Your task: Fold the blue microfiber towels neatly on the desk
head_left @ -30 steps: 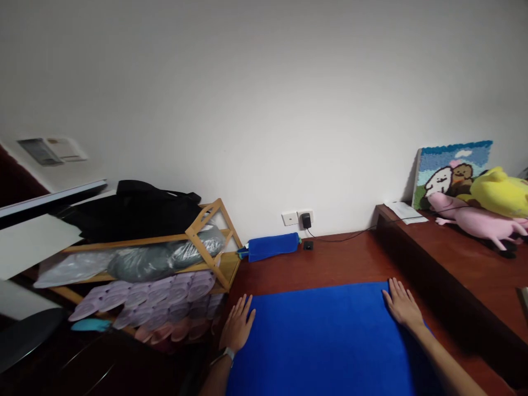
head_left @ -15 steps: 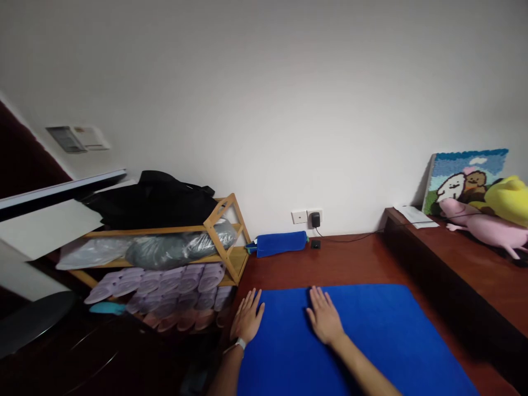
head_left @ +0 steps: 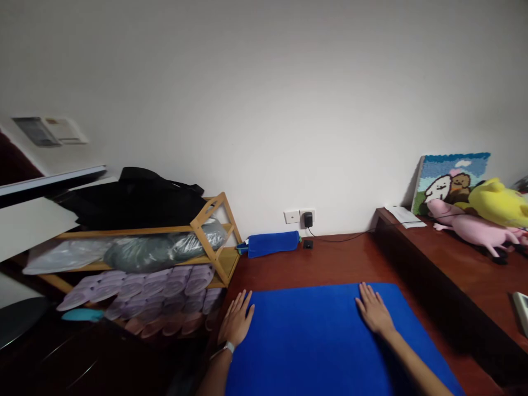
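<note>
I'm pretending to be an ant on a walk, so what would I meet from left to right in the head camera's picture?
Black bag → left hand → black plug → right hand → fuzzy animal picture. The blue cloth spreads across several of these places, so I left it out.

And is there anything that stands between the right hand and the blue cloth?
Nothing visible: the right hand rests palm-down on the blue cloth, near its far edge; no object shows between them.

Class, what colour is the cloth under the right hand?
The cloth is blue, seen in the head view.
</note>
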A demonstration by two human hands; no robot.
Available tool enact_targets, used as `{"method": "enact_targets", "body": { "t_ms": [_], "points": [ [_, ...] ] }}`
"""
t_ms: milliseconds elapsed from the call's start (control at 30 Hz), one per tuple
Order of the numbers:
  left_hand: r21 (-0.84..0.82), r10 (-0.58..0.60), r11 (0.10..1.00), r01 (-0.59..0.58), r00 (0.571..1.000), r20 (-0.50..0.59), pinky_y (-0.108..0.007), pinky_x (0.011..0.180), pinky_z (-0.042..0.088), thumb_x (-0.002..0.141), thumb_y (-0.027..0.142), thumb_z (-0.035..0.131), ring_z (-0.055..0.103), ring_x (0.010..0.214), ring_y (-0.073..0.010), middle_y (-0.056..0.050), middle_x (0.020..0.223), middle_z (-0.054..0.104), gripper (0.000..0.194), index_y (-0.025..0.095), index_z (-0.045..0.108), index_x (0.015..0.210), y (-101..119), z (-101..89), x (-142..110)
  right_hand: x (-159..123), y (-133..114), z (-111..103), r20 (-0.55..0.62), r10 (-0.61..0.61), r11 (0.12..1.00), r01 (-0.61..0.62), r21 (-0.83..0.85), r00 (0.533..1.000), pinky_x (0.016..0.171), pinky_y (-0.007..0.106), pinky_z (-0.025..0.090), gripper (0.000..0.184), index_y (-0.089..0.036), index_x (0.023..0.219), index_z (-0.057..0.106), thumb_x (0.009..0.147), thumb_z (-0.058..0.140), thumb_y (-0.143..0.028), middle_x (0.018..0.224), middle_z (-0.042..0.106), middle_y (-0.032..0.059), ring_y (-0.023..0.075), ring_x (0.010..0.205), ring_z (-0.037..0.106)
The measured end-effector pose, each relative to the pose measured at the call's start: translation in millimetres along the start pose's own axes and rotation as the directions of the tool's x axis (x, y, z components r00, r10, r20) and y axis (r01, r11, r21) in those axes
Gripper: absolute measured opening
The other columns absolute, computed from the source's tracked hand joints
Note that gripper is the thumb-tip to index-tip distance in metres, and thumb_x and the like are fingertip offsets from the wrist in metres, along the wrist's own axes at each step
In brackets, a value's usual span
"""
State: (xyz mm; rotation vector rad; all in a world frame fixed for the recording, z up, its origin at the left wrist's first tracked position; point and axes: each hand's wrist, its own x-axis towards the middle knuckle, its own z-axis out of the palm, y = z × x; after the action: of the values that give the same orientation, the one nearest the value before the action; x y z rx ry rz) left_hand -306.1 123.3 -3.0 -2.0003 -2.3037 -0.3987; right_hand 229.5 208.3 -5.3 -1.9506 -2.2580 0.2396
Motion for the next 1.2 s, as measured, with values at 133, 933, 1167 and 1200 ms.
{"method": "enact_targets", "body": {
  "t_ms": [133,933,1167,1200],
  "points": [
    [0.012,0.018,1.0,-0.018,1.0,0.0,-0.047,0.127,0.03,0.105,0.047,0.035,0.035,0.155,-0.0241,-0.008,0.167,0.041,0.06,0.023,0.042,0.159,-3,0.7,2,3,86,-5,-0.012,0.135,0.988,-0.135,-0.077,0.991,0.128,0.049,0.019,0.079,-0.006,0.162,0.031,0.099,0.017,-0.052,0.169,0.029,0.0134,0.0279,0.158,0.023],
    [0.025,0.001,1.0,-0.001,1.0,0.014,-0.047,0.127,0.029,0.105,0.047,0.033,0.036,0.154,-0.0256,-0.009,0.168,0.04,0.06,0.022,0.041,0.159,4,-4.2,-2,-10,-56,-25,-0.118,-0.105,0.992,0.112,0.053,0.987,0.131,0.046,0.015,0.075,-0.006,0.161,0.034,0.103,0.023,-0.053,0.169,0.031,0.0147,0.0282,0.158,0.023],
    [0.006,0.001,1.0,-0.001,1.0,0.007,-0.046,0.126,0.03,0.106,0.046,0.032,0.036,0.154,-0.0249,-0.009,0.168,0.04,0.058,0.023,0.042,0.159,5,-5.0,-4,-36,-269,16,0.017,-0.494,0.838,0.471,0.275,0.87,0.131,0.048,0.014,0.069,-0.016,0.165,0.02,0.107,0.017,-0.053,0.172,0.017,0.0073,0.0253,0.16,0.014],
    [0.006,0.004,1.0,-0.004,1.0,0.008,-0.047,0.126,0.03,0.106,0.046,0.032,0.036,0.154,-0.0252,-0.009,0.168,0.039,0.058,0.023,0.042,0.159,4,-5.2,-4,-35,-280,20,0.046,-0.504,0.834,0.472,0.286,0.862,0.131,0.048,0.013,0.07,-0.015,0.165,0.019,0.107,0.017,-0.053,0.171,0.016,0.0087,0.0254,0.16,0.012]
  ]
}}
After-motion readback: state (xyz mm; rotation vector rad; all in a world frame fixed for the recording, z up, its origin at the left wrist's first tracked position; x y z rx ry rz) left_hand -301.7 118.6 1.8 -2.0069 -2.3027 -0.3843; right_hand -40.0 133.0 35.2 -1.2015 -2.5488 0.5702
